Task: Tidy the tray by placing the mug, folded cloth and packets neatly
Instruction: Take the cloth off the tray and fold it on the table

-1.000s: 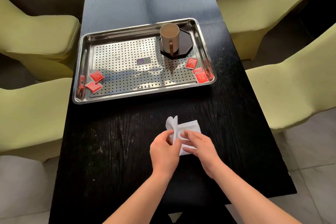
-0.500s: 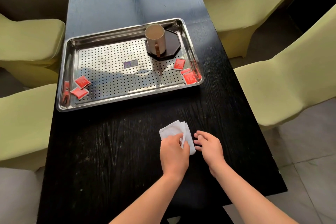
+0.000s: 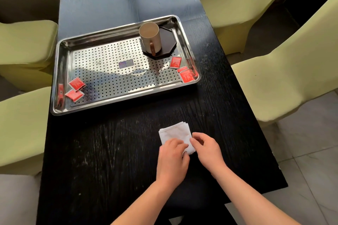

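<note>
A white folded cloth (image 3: 174, 132) lies flat on the black table (image 3: 109, 151), in front of the steel perforated tray (image 3: 60, 82). My left hand (image 3: 172, 159) presses on the cloth's near edge, and my right hand (image 3: 207, 149) pinches its near right corner. A beige mug (image 3: 150, 37) with a brown handle stands on a dark octagonal coaster (image 3: 168, 42) in the tray's far right corner. Two red packets (image 3: 76, 83) (image 3: 73, 95) lie at the tray's near left. Three more red packets (image 3: 175, 61) (image 3: 187, 76) (image 3: 182, 69) sit at its near right.
Pale green chairs flank the table: two on the left (image 3: 23, 42), two on the right (image 3: 285, 71). A small blue label (image 3: 126, 64) marks the tray's middle. Grey floor tiles (image 3: 307, 151) show beyond the table's right edge.
The cloth went from being held up and folded between both hands to lying flat in a smaller square. Both hands now rest on its near edge. The camera view shifted slightly.
</note>
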Action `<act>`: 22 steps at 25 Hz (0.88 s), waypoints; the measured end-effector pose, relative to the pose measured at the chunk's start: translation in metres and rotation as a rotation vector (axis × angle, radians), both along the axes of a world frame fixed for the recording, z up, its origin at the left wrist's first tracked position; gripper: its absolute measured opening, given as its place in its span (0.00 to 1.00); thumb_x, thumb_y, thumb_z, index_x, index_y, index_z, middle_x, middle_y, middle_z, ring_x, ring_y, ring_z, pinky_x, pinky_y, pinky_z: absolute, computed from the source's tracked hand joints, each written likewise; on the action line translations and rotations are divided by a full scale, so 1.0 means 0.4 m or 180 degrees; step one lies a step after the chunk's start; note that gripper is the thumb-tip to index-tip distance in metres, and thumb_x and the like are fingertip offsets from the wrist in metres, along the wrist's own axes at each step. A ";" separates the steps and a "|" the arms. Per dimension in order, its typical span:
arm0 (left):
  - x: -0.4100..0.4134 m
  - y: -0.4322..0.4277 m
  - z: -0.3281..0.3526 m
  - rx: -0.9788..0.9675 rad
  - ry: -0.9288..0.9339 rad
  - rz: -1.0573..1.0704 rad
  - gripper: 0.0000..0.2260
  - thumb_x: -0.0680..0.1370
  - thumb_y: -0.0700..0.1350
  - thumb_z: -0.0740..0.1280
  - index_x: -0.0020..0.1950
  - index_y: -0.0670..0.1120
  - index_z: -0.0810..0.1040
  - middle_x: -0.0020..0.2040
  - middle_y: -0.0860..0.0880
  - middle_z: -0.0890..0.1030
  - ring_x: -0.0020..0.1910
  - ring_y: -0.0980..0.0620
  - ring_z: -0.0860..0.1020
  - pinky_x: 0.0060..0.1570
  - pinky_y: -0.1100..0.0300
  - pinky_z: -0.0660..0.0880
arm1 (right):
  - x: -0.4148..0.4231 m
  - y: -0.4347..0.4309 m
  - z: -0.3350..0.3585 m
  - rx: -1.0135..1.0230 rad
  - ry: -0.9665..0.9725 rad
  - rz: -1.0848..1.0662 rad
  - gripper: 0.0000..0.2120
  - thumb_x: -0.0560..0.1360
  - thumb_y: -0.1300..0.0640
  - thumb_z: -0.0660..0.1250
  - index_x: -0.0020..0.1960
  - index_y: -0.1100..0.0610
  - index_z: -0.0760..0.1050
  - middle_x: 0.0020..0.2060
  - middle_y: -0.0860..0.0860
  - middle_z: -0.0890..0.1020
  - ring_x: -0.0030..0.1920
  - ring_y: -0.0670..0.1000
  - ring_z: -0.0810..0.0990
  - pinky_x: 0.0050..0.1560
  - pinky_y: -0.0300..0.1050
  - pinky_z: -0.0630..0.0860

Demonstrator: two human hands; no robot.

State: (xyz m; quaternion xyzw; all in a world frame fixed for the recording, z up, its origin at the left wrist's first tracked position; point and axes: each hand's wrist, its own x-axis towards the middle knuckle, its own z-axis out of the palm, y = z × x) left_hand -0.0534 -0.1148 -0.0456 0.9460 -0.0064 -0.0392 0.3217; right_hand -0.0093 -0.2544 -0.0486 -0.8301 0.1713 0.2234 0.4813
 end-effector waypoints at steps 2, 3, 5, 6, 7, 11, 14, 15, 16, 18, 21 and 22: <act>0.013 0.040 -0.017 0.0452 -0.0140 -0.0166 0.18 0.78 0.48 0.66 0.68 0.48 0.76 0.72 0.44 0.72 0.74 0.43 0.67 0.69 0.40 0.68 | -0.010 0.007 -0.002 -0.0866 -0.0218 0.0581 0.17 0.77 0.46 0.68 0.64 0.50 0.78 0.53 0.43 0.79 0.50 0.43 0.78 0.47 0.39 0.75; 0.028 0.056 -0.023 0.0725 0.0007 -0.0348 0.22 0.81 0.52 0.61 0.75 0.49 0.68 0.79 0.44 0.62 0.79 0.41 0.58 0.75 0.40 0.60 | -0.015 0.013 -0.002 -0.1166 -0.0277 0.0791 0.18 0.77 0.44 0.67 0.65 0.49 0.76 0.54 0.45 0.78 0.52 0.46 0.78 0.47 0.43 0.76; 0.060 0.078 -0.039 0.1203 0.0264 -0.0817 0.29 0.82 0.62 0.48 0.81 0.51 0.51 0.82 0.46 0.46 0.80 0.44 0.43 0.78 0.43 0.45 | -0.023 0.019 -0.004 -0.1459 -0.0300 0.1011 0.19 0.77 0.44 0.67 0.66 0.49 0.75 0.54 0.47 0.77 0.55 0.49 0.77 0.48 0.47 0.77; 0.070 0.083 -0.051 0.1358 0.0327 -0.1014 0.32 0.81 0.65 0.44 0.81 0.51 0.46 0.82 0.47 0.42 0.80 0.44 0.40 0.78 0.44 0.42 | -0.024 0.019 -0.006 -0.1480 -0.0289 0.1007 0.19 0.77 0.45 0.67 0.65 0.49 0.75 0.54 0.47 0.77 0.54 0.50 0.77 0.48 0.48 0.77; 0.073 0.087 -0.064 0.1460 0.0388 -0.1144 0.34 0.80 0.67 0.42 0.81 0.50 0.43 0.82 0.46 0.41 0.80 0.45 0.37 0.78 0.44 0.40 | -0.024 0.019 -0.010 -0.1473 -0.0282 0.0953 0.18 0.77 0.46 0.68 0.65 0.50 0.76 0.53 0.47 0.77 0.53 0.50 0.77 0.48 0.48 0.77; 0.061 0.092 -0.114 0.1567 0.0551 -0.1167 0.35 0.79 0.69 0.38 0.80 0.50 0.36 0.81 0.47 0.35 0.78 0.46 0.31 0.77 0.43 0.37 | -0.022 0.028 -0.018 -0.1537 -0.0289 0.0823 0.17 0.75 0.48 0.70 0.61 0.52 0.77 0.48 0.48 0.78 0.48 0.51 0.79 0.46 0.47 0.76; 0.065 0.092 -0.128 0.1554 0.0611 -0.1178 0.36 0.78 0.70 0.35 0.79 0.51 0.34 0.80 0.48 0.32 0.77 0.48 0.28 0.77 0.42 0.36 | -0.017 0.045 -0.014 -0.1636 -0.0246 0.0818 0.15 0.76 0.48 0.70 0.59 0.53 0.76 0.46 0.48 0.77 0.45 0.51 0.78 0.41 0.44 0.71; 0.064 0.090 -0.127 0.1523 0.0622 -0.1185 0.35 0.78 0.70 0.35 0.79 0.52 0.33 0.80 0.49 0.32 0.76 0.48 0.28 0.76 0.43 0.35 | -0.016 0.051 -0.011 -0.1663 -0.0227 0.0817 0.15 0.76 0.47 0.69 0.58 0.54 0.76 0.45 0.48 0.77 0.44 0.50 0.77 0.41 0.43 0.69; 0.065 0.090 -0.124 0.1501 0.0610 -0.1172 0.35 0.78 0.70 0.36 0.79 0.52 0.33 0.80 0.49 0.33 0.76 0.48 0.28 0.76 0.43 0.34 | -0.015 0.056 -0.008 -0.1681 -0.0210 0.0797 0.14 0.76 0.46 0.69 0.57 0.54 0.77 0.45 0.48 0.76 0.43 0.49 0.75 0.42 0.43 0.68; 0.059 0.098 -0.114 0.1467 0.0518 -0.1046 0.34 0.79 0.69 0.40 0.79 0.53 0.35 0.81 0.49 0.36 0.78 0.47 0.30 0.77 0.41 0.37 | -0.010 0.062 0.003 -0.1658 -0.0137 0.0686 0.14 0.76 0.46 0.68 0.56 0.54 0.77 0.45 0.48 0.76 0.43 0.48 0.74 0.43 0.43 0.69; 0.022 0.152 -0.105 0.1501 0.0481 -0.0589 0.33 0.80 0.67 0.44 0.81 0.53 0.44 0.82 0.46 0.42 0.79 0.46 0.35 0.77 0.39 0.43 | -0.002 0.066 0.012 -0.1641 -0.0008 0.0546 0.13 0.75 0.49 0.70 0.56 0.54 0.75 0.49 0.50 0.78 0.45 0.49 0.75 0.44 0.44 0.71; 0.007 0.181 -0.105 0.1583 0.0558 -0.0393 0.32 0.80 0.67 0.45 0.81 0.53 0.47 0.82 0.46 0.44 0.80 0.44 0.37 0.76 0.37 0.43 | 0.001 0.066 0.013 -0.1663 0.0035 0.0548 0.13 0.75 0.50 0.70 0.56 0.54 0.74 0.49 0.50 0.79 0.45 0.49 0.75 0.43 0.43 0.70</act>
